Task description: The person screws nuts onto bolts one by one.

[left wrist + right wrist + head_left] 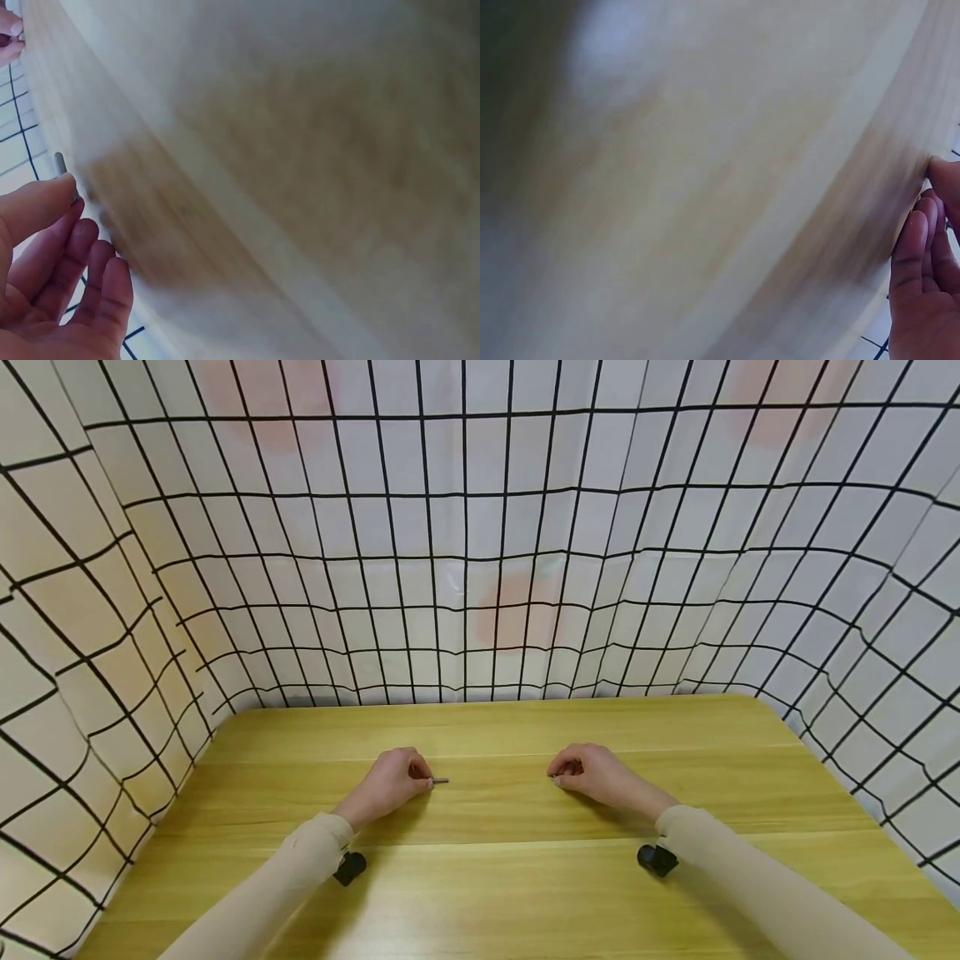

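My left hand (396, 777) pinches a short, thin grey metal rod (441, 781) between thumb and index finger. The rod points right, toward the other hand, just over the table. In the left wrist view the rounded end of the rod (59, 163) sticks out past the thumb, while the other fingers curl loosely below. To the right, my right hand (592, 772) pinches a tiny grey piece (553, 776) at its fingertips; most of it is hidden and I cannot tell its kind. A wide gap separates the hands.
Both hands are over a yellowish wooden table (495, 893). White sheeting with a black grid (480, 527) surrounds it at the back and both sides. Small black wrist devices sit under the left cuff (350, 867) and the right cuff (657, 860).
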### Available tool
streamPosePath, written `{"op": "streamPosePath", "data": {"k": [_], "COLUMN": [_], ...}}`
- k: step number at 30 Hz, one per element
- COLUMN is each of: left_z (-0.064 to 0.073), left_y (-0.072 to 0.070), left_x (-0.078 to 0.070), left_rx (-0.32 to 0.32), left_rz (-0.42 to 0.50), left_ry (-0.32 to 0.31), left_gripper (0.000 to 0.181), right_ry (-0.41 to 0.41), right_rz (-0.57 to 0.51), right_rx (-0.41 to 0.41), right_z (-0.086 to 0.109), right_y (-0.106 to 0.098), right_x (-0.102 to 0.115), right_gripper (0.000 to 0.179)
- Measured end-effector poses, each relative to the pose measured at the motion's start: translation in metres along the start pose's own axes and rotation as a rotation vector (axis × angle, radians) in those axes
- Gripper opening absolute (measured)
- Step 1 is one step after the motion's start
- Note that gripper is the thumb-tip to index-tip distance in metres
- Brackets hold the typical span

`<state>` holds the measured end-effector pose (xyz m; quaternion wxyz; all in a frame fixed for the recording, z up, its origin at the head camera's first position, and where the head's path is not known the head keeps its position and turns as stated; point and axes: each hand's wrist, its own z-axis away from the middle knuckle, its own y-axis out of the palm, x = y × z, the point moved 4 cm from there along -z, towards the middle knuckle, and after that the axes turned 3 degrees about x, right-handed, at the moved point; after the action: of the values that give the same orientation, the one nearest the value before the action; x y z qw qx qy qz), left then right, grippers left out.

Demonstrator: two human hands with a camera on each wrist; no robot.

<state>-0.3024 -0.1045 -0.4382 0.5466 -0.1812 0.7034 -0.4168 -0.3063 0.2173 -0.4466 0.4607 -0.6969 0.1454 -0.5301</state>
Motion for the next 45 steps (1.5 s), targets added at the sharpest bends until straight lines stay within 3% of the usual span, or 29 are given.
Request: {"op": "streamPosePath", "data": {"k": [15, 26, 34, 45], "left_z": [0.003, 0.008, 0.011, 0.014], "left_y": [-0.021, -0.036, -0.042, -0.045], "left_x": [-0.007, -0.023, -0.031, -0.037], "left_rx": [-0.084, -0.131, -0.133, -0.148], "left_rz": [0.105, 0.097, 0.093, 0.085], "left_ry": [-0.017, 0.029, 0.062, 0.056], "left_gripper": [0.006, 0.008, 0.007, 0.005], "right_ry": [-0.043, 0.020, 0.097, 0.072], "right_rz": [0.006, -0.069, -0.156, -0.370], "right_rx": [0.015, 0.003, -0.095, -0.205], "right_z": [-0.002, 0.000, 0.004, 0.012], "right_y": [0.003, 0.000, -0.004, -0.014], "right_x": [0.000, 0.003, 0.008, 0.033], "right_gripper": [0.008, 0.007, 0.010, 0.027]}}
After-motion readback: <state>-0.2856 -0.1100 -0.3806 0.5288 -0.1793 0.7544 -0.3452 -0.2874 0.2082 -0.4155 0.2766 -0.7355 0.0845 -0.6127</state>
